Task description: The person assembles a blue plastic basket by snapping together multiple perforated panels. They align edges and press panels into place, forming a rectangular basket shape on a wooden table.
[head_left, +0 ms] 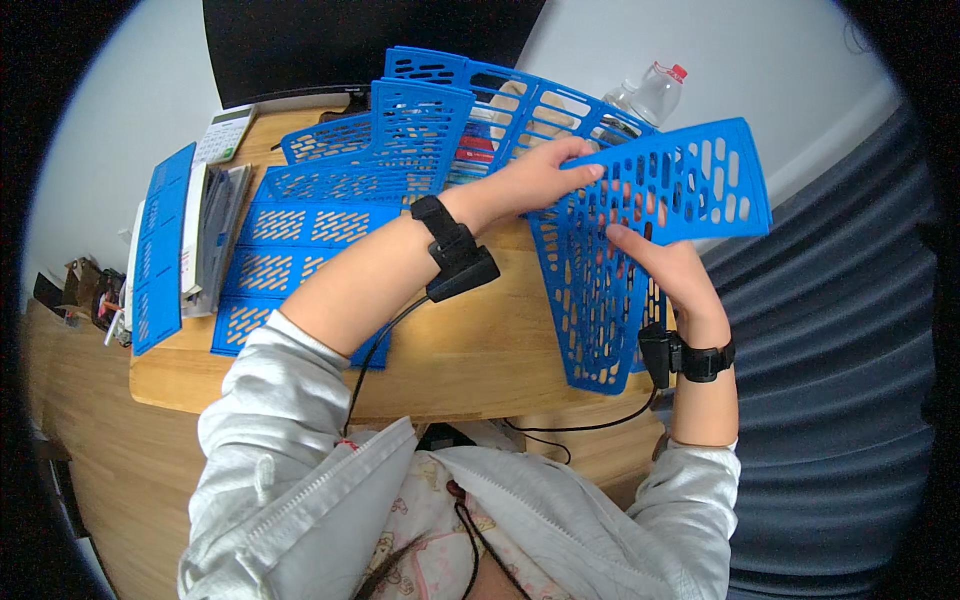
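Head view. The person stands or sits at a wooden table (470, 350) strewn with blue perforated plastic panels. Both hands work on one loose blue panel (690, 185) held above the table's right end. The left hand (535, 180) reaches across from the left and rests its fingers (580, 150) on the panel's upper left edge; they appear closed onto that edge, though the thumb is hidden behind the plastic. The right hand (665, 265) comes up from below, its fingertips pressed through or against the panel's lower left portion, clamped on it. Each wrist carries a black strap-on device with a trailing cable (375, 345).

The held panel sits tilted, its left end meeting a second, curved blue panel (590, 300) that hangs over the table's front edge. Whether the two are already engaged cannot be told.

Further left lie a flat slotted base panel (300, 255) and upright side pieces (420, 125). A clear plastic bottle (650, 95) with a red cap stands just behind the held panel. A stack of books (205, 240) and a calculator (225, 130) lie at the far left.

Judged risks: the curved panel overhangs the edge and could slide off if pushed sideways; thin lattice ribs could flex or snap under forced pressure; swinging the held panel back could knock the bottle over; the left wrist cable could snag on panel corners
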`<state>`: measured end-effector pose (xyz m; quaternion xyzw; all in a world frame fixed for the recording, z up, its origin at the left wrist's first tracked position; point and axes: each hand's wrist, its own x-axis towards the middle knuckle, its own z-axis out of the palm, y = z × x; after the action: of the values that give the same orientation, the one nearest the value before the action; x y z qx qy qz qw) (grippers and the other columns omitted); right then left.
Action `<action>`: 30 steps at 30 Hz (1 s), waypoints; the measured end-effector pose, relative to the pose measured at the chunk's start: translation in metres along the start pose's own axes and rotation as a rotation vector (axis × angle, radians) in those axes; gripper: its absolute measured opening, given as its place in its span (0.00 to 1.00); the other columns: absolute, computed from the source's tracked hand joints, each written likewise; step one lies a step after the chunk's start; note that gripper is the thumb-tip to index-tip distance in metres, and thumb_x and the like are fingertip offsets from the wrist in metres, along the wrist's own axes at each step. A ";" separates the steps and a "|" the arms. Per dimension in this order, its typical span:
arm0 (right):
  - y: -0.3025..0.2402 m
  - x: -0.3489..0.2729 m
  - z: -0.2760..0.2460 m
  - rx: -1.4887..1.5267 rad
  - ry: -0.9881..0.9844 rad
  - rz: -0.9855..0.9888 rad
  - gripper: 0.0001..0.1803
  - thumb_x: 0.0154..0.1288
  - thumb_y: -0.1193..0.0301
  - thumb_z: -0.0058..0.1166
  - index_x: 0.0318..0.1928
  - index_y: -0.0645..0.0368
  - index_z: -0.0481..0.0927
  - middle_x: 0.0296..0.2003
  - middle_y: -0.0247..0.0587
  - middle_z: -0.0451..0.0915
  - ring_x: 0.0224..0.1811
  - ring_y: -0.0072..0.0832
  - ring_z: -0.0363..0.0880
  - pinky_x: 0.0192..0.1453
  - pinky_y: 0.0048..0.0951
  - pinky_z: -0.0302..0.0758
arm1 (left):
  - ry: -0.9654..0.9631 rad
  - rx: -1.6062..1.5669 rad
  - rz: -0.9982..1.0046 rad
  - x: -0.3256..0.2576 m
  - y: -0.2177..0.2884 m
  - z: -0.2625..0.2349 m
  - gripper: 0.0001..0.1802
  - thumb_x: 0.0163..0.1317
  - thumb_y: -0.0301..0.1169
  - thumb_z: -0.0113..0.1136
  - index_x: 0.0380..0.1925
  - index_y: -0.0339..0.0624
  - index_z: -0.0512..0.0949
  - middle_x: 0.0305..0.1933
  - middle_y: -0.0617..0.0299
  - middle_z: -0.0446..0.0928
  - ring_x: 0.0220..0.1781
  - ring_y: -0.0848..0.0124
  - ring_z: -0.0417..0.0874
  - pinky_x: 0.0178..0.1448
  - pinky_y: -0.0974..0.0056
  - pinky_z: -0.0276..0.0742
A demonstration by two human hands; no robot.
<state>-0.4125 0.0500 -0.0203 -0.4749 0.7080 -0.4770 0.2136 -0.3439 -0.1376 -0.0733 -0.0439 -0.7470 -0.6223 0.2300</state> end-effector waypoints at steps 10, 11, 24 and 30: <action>-0.031 0.022 -0.044 -0.050 0.464 -0.052 0.16 0.62 0.71 0.50 0.50 0.64 0.73 0.44 0.39 0.77 0.46 0.23 0.74 0.51 0.25 0.70 | 0.504 0.697 0.551 0.049 0.011 -0.023 0.14 0.57 0.28 0.52 0.44 0.36 0.73 0.47 0.50 0.72 0.51 0.56 0.73 0.57 0.58 0.67; -0.032 0.026 -0.046 -0.078 0.443 -0.087 0.17 0.62 0.71 0.50 0.50 0.64 0.73 0.44 0.39 0.77 0.45 0.24 0.75 0.51 0.25 0.70 | 0.533 0.763 0.579 0.055 0.011 -0.023 0.14 0.57 0.27 0.51 0.44 0.36 0.73 0.48 0.50 0.72 0.52 0.55 0.72 0.57 0.56 0.66; -0.053 0.051 -0.054 -0.244 0.414 -0.050 0.17 0.62 0.66 0.49 0.49 0.60 0.75 0.43 0.39 0.78 0.44 0.24 0.75 0.52 0.27 0.70 | 0.478 1.289 0.245 0.073 0.006 -0.021 0.10 0.57 0.33 0.51 0.31 0.49 0.82 0.27 0.57 0.80 0.34 0.60 0.80 0.44 0.56 0.66; -0.059 0.052 -0.057 -0.302 0.365 -0.019 0.23 0.60 0.62 0.50 0.53 0.63 0.71 0.45 0.47 0.76 0.49 0.33 0.74 0.54 0.35 0.70 | 0.471 1.255 0.228 0.076 0.004 -0.025 0.09 0.56 0.34 0.54 0.31 0.50 0.83 0.26 0.58 0.80 0.31 0.62 0.80 0.42 0.56 0.66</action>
<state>-0.4517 0.0259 0.0653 -0.4138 0.7939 -0.4455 0.0039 -0.4028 -0.1768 -0.0363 0.1561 -0.8872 -0.0355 0.4328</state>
